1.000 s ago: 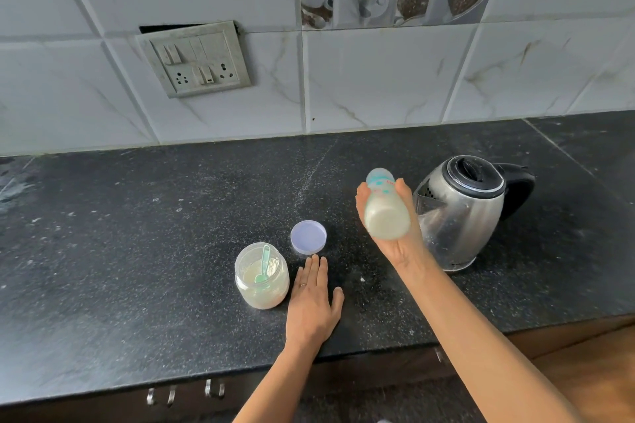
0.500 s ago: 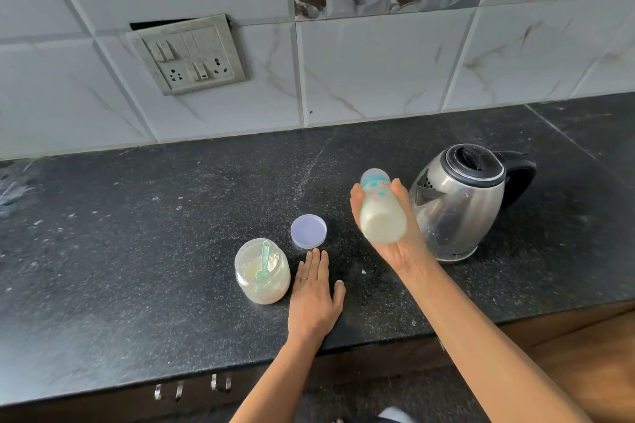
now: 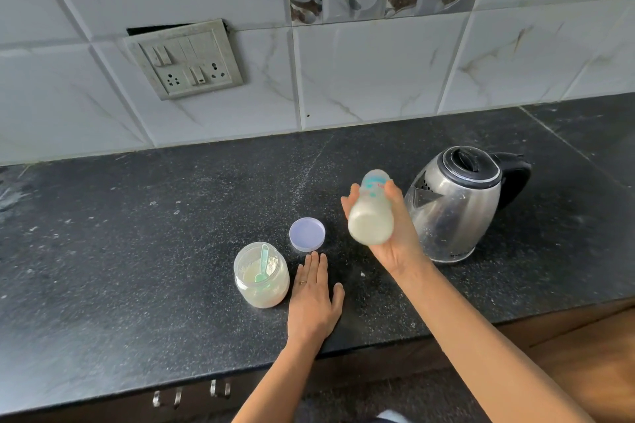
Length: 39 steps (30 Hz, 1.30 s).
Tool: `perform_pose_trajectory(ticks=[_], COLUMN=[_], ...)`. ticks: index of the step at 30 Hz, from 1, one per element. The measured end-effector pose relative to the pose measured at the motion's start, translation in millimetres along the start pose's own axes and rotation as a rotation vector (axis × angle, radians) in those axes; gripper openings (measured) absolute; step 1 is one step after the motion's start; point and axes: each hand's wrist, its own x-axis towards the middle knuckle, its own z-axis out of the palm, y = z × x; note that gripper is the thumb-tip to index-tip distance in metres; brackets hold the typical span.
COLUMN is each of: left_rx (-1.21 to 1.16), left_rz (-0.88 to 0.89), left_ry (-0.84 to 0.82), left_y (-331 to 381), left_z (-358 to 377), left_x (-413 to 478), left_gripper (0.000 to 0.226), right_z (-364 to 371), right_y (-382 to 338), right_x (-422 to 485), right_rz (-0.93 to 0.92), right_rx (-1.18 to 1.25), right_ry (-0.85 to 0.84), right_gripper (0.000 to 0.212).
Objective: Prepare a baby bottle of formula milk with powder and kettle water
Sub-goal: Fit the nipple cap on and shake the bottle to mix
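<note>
My right hand (image 3: 398, 240) grips a baby bottle (image 3: 371, 211) of white milk above the black counter, tilted with its base toward me and its capped top pointing away. A steel kettle (image 3: 457, 206) with a black lid and handle stands just right of the bottle. My left hand (image 3: 314, 299) rests flat on the counter, fingers straight. Beside it on the left stands an open jar of formula powder (image 3: 262, 276) with a green scoop (image 3: 263, 263) inside. The jar's lilac lid (image 3: 307, 233) lies on the counter beyond my left fingertips.
The black stone counter (image 3: 137, 251) runs to a front edge near me, with drawer handles (image 3: 192, 395) below. A tiled wall with a switch and socket panel (image 3: 187, 60) rises behind.
The bottle in my right hand shifted slightly between frames, keeping its tilt. My left hand stays flat on the counter. The view moved a little.
</note>
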Motion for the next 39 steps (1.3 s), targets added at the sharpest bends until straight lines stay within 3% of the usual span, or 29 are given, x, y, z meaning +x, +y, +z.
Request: perform_pose_trajectory(ticks=[2, 5, 9, 13, 17, 22, 25, 27, 30, 34, 39], left_rx=[-0.009, -0.009, -0.01, -0.016, -0.001, -0.019, 0.005, -0.009, -0.046, 0.002, -0.046], left_rz=[0.006, 0.01, 0.003, 0.009, 0.005, 0.017, 0.007, 0.006, 0.024, 0.013, 0.014], left_ry=[-0.005, -0.005, -0.007, -0.021, -0.005, 0.019, 0.007, 0.003, 0.004, -0.001, 0.001], left_y=[0.1, -1.2, -0.8, -0.9, -0.2, -1.7, -1.6, -2.0, -3.8, -2.3, -2.9], left_z=[-1.3, -0.5, -0.6, -2.0, -1.6, -0.8, -0.7, -0.6, -0.2, -0.2, -0.8], left_x=[-1.0, -0.8, -0.4, -1.0, -0.7, -1.1, -0.8, -0.5, -1.3, 0.5, -1.6], left_gripper=[0.069, 0.068, 0.068, 0.07, 0.066, 0.065, 0.065, 0.065, 0.065, 0.065, 0.067], right_z=[-0.4, -5.2, -7.9, -2.7, -4.1, -3.0, 2.7, 1.5, -1.1, 1.2, 2.0], right_y=[-4.0, -5.0, -7.8, -12.1, -12.6, -5.7, -8.9, -8.0, -1.1, -6.9, -5.4], right_x=[-1.5, -7.2, 3.5, -8.3, 2.9, -7.2, -1.2, -0.4, -5.1, 1.0, -2.3], right_rz=[0.041, 0.06, 0.003, 0.035, -0.096, -0.062, -0.243, -0.238, -0.128, -0.227, -0.222], right_rx=[-0.014, -0.281, -0.116, -0.441, -0.272, -0.701, -0.593, -0.612, -0.817, -0.604, -0.777], right_ry=[-0.052, -0.141, -0.015, -0.23, 0.001, -0.182, 0.023, 0.02, -0.124, -0.007, -0.104], right_gripper=[0.096, 0.096, 0.115, 0.098, 0.105, 0.079, 0.068, 0.074, 0.079, 0.08, 0.084])
